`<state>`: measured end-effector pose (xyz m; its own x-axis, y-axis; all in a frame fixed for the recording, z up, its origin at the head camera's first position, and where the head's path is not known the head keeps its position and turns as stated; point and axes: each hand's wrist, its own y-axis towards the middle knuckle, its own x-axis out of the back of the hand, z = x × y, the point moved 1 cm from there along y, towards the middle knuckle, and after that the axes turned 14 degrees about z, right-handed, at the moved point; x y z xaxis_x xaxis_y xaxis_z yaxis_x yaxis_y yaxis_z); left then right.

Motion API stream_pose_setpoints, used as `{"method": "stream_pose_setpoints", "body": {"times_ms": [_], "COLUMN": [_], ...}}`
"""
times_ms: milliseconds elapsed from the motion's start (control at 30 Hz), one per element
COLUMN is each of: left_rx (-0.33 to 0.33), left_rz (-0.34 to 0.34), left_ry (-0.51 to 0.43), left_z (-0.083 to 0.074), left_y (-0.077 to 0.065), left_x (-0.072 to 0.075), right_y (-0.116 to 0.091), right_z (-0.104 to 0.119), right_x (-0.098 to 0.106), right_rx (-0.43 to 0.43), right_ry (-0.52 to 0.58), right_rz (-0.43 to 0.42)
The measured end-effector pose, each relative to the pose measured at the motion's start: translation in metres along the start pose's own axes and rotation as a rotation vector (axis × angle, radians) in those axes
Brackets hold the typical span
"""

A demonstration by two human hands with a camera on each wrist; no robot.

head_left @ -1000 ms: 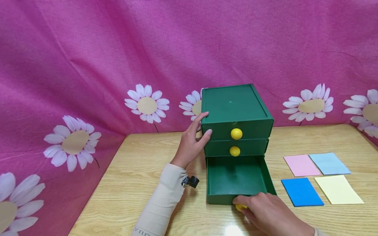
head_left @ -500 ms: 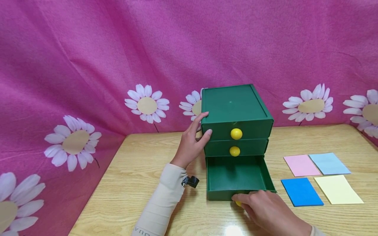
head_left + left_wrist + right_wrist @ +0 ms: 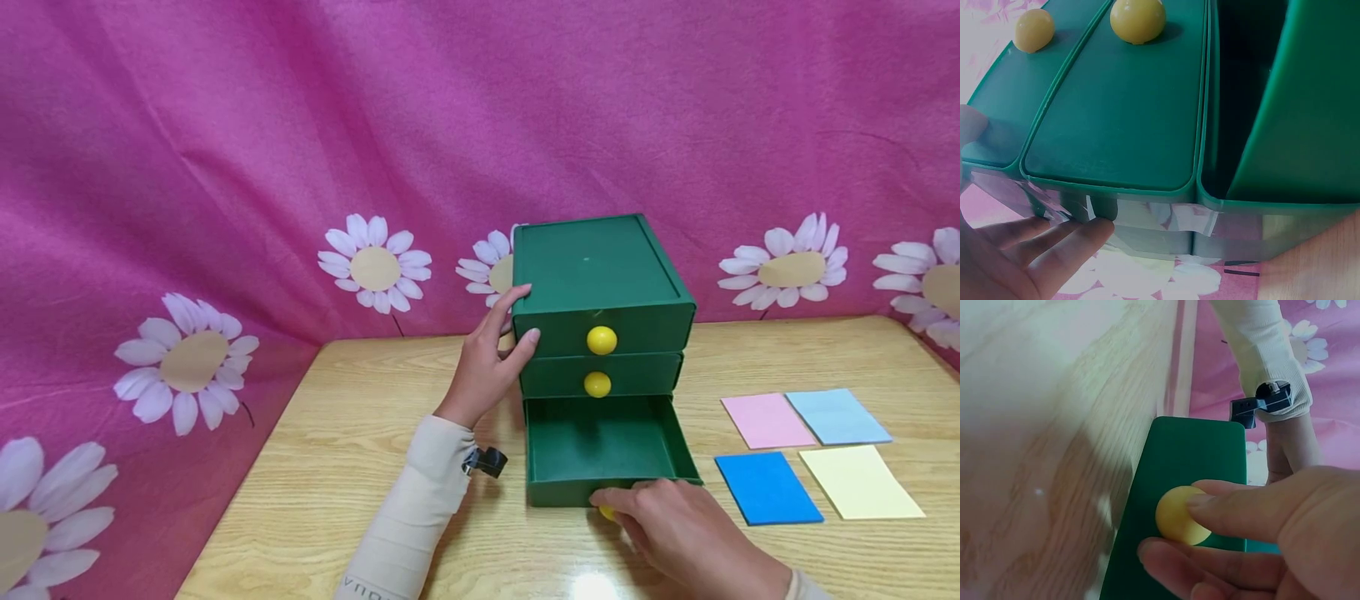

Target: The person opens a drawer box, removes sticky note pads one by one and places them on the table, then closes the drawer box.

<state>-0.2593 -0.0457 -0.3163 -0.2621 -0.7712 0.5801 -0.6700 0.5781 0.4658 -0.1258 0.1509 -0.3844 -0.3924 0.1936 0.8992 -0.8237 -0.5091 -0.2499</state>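
Observation:
A green drawer cabinet [image 3: 600,262] with three drawers stands on the table, a round yellow knob on each drawer front. The top drawer [image 3: 555,333] and middle drawer [image 3: 551,377] are closed. The bottom drawer [image 3: 600,450] is pulled out, and its visible interior holds nothing. My left hand [image 3: 486,358] rests against the cabinet's left front corner, thumb on the front and fairly straight fingers along the side. With thumb and fingers, my right hand [image 3: 678,529] pinches the bottom drawer's yellow knob [image 3: 1179,515]; the head view hides most of that knob.
On the table right of the cabinet lie a pink pad [image 3: 767,420], a light blue pad [image 3: 838,415], a blue pad [image 3: 768,487] and a pale yellow pad [image 3: 862,482] of paper. A pink daisy-print cloth [image 3: 480,108] hangs behind the wooden table [image 3: 322,467].
The bottom drawer has slid slightly inward toward the cabinet, my right hand moving with its knob. My left hand stays at the cabinet's corner.

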Motion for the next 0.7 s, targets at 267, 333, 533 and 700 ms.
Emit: {"method": "stream_pose_setpoints", "body": {"times_ms": [267, 333, 533, 700], "left_rx": [0.032, 0.033, 0.024, 0.035], "left_rz": [0.011, 0.012, 0.007, 0.014], "left_ry": [0.02, 0.018, 0.009, 0.016], "left_z": [0.028, 0.034, 0.036, 0.035], "left_y": [0.005, 0.005, 0.005, 0.006], "left_x": [-0.004, -0.004, -0.004, -0.005], "right_y": [0.006, 0.008, 0.014, 0.019], "right_z": [-0.003, -0.003, -0.007, -0.009], "right_x": [0.005, 0.006, 0.008, 0.011], "right_rx": [-0.049, -0.068, -0.061, -0.048], "right_ry": [-0.005, -0.009, -0.041, -0.055], "right_rz": [-0.02, -0.03, -0.065, -0.101]}}
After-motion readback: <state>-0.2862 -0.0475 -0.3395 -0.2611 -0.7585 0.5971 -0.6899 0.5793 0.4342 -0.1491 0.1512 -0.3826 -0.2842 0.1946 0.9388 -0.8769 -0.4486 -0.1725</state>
